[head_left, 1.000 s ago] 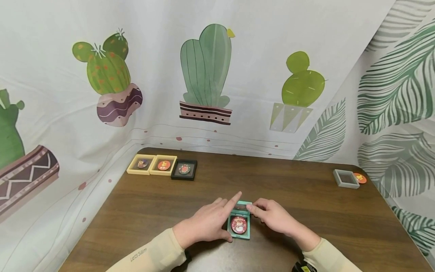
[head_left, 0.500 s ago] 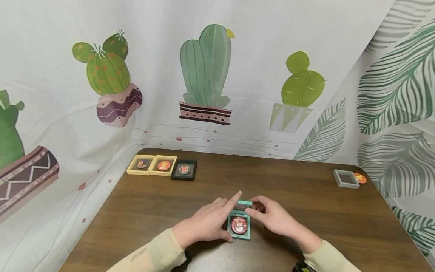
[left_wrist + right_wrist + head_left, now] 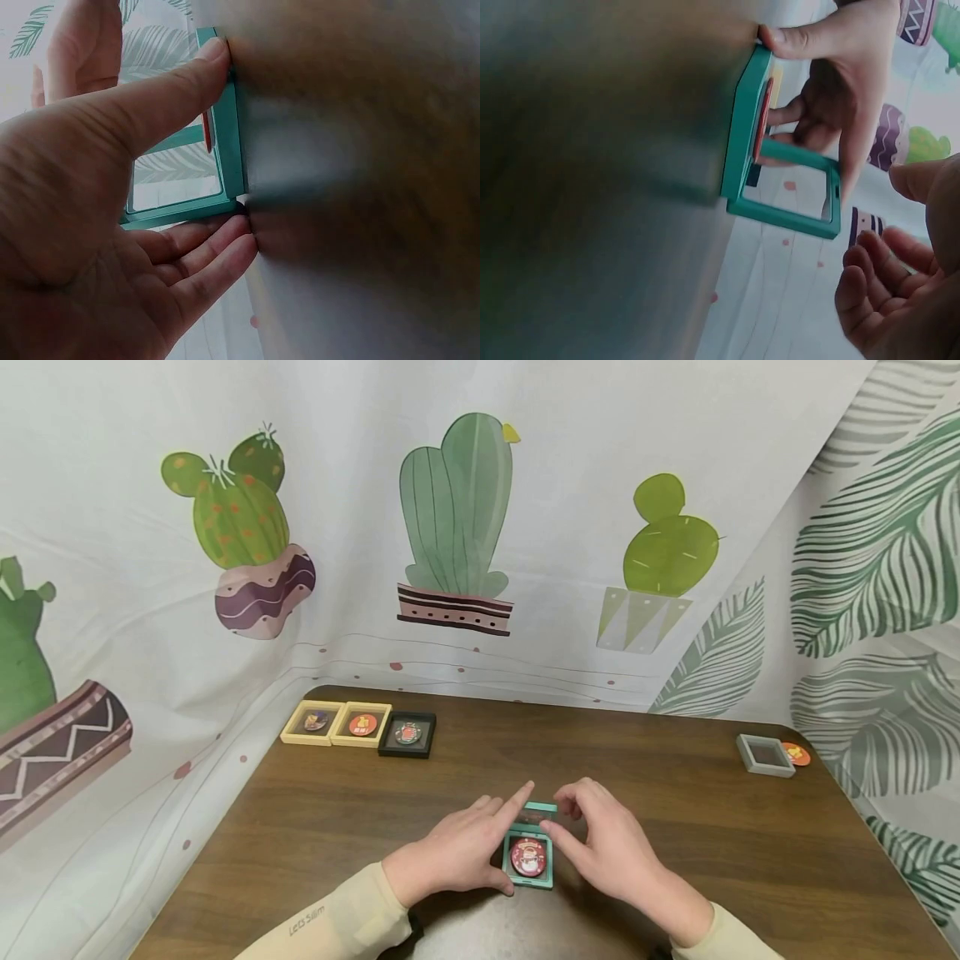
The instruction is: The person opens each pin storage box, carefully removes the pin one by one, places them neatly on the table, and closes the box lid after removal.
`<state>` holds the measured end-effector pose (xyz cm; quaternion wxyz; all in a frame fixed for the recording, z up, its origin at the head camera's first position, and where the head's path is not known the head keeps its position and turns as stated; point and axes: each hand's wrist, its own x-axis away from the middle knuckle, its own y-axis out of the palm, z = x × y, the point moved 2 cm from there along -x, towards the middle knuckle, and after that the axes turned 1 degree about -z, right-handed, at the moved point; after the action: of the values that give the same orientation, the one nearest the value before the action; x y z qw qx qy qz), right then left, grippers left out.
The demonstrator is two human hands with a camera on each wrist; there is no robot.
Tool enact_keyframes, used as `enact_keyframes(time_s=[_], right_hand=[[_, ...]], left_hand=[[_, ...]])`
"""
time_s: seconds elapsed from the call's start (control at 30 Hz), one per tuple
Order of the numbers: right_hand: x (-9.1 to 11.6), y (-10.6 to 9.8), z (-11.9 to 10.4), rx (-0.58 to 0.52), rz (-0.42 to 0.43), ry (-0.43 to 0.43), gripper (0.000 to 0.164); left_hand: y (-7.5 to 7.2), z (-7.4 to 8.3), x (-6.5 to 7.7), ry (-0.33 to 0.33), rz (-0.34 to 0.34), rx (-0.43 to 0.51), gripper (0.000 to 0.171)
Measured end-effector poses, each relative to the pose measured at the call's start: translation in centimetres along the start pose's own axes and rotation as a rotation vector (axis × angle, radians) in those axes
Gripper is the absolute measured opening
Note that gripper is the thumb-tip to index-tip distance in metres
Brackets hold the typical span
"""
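Teal case [image 3: 528, 883] on desk [image 3: 637, 760], head view: lid [image 3: 546, 807] raised, red disc [image 3: 528, 857] inside; two yellow cases [image 3: 306, 742] and black case [image 3: 403, 754] each hold a badge [image 3: 363, 725] | left wrist: left hand [image 3: 90, 187] grips the teal case | right wrist: right hand [image 3: 922, 289] loosely curled, apart from lid

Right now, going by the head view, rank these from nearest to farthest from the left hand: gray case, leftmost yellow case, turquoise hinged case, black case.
From the left hand:
1. Turquoise hinged case: against the hand, on its right.
2. Black case: ahead, to the left.
3. Leftmost yellow case: farther left, ending the row.
4. Gray case: far right.
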<state>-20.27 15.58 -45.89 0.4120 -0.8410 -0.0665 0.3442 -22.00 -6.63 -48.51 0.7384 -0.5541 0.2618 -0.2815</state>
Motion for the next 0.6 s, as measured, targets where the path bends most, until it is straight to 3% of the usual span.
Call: enact_keyframes(time_s=[0.13, 0.27, 0.6], right_hand=[[0.2, 0.3, -1.0, 0.015, 0.015, -0.132, 0.024], [0.5, 0.8, -1.6, 0.071, -0.032, -0.201, 0.025], [0.9, 1.7, -1.9, 0.174, -0.223, -0.167, 0.024]], left_hand=[[0.0, 0.0, 0.0, 0.003, 0.002, -0.004, 0.139], [0.0, 0.0, -0.1, 0.003, -0.003, -0.013, 0.14], [0.1, -0.1, 0.0, -0.004, -0.014, -0.01, 0.139]])
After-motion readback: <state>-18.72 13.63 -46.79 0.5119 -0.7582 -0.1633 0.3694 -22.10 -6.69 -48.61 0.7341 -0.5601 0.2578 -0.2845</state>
